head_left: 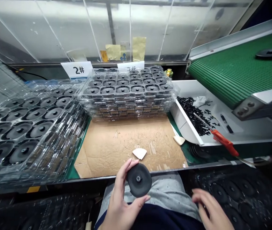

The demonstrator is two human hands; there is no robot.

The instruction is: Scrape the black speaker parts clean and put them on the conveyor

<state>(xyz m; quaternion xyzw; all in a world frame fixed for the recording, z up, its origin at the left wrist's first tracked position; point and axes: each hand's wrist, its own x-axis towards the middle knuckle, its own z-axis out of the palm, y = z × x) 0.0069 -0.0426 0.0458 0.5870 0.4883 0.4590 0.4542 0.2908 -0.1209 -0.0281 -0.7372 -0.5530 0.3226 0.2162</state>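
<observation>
Just above the lap, a black disc [139, 180] is being pinched by its rim in the left hand [121, 201], hub facing up, as if for checking; the right hand [211, 209] is resting loosely open on a low tray [246, 198] of discs, while filled trays [126, 89] are sitting stacked beyond the cardboard [126, 143]

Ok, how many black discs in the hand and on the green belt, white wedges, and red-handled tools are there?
Held disc, in the left hand: 1
Belt disc, on the green belt: 1
White wedges: 2
Red-handled tool: 1
Total: 5
</observation>
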